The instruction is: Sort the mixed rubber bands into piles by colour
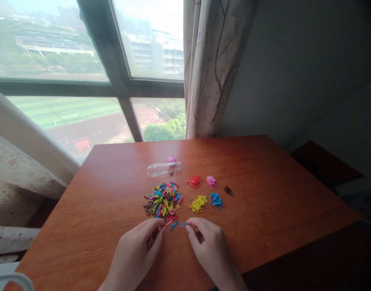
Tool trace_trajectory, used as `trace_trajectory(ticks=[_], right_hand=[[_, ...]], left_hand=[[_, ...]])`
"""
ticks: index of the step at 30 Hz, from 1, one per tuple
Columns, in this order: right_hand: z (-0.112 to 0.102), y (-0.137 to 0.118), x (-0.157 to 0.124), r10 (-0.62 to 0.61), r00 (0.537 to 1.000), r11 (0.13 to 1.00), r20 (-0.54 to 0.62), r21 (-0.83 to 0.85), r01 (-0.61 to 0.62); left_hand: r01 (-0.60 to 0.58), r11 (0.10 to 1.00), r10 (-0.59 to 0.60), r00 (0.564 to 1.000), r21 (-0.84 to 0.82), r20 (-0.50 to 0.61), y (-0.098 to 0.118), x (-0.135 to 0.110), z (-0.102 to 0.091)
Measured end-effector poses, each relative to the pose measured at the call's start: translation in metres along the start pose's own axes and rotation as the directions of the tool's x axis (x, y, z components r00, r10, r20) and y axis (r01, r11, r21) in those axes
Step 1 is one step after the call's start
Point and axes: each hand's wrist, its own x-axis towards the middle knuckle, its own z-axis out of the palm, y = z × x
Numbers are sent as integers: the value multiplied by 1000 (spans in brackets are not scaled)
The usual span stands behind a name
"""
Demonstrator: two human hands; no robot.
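My left hand (pixel 139 244) is closed in a pinch at the near edge of a mixed heap (pixel 162 200) of small coloured loop-shaped pins. A pink loop-shaped pin (pixel 169 222) shows at its fingertips. My right hand (pixel 208 244) pinches one end of a blue loop-shaped pin (pixel 183 224) just above the tabletop. Between the hands lies another blue pin (pixel 173 225). Right of the heap are sorted piles: red (pixel 194 181), pink (pixel 210 182), yellow (pixel 198 203), blue (pixel 216 200) and a small black one (pixel 228 190).
A clear plastic bottle (pixel 161 169) lies on its side behind the heap, with a pink object (pixel 172 159) beside it. The brown wooden table (pixel 264 214) reaches back to a window and a patterned curtain (pixel 215 64). A white curved edge (pixel 14 277) shows at the lower left.
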Motion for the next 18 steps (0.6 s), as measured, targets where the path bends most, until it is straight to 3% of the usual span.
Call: trace_trajectory(ticks=[8, 18], right_hand=[[-5, 5, 0, 10, 1000, 1000, -27, 1, -10], [-50, 56, 19, 105, 972, 975, -211, -170, -142]], left_hand=[[65, 994, -64, 998, -84, 11, -1, -1, -1], [15, 999, -15, 1000, -30, 2, 2, 0, 0]])
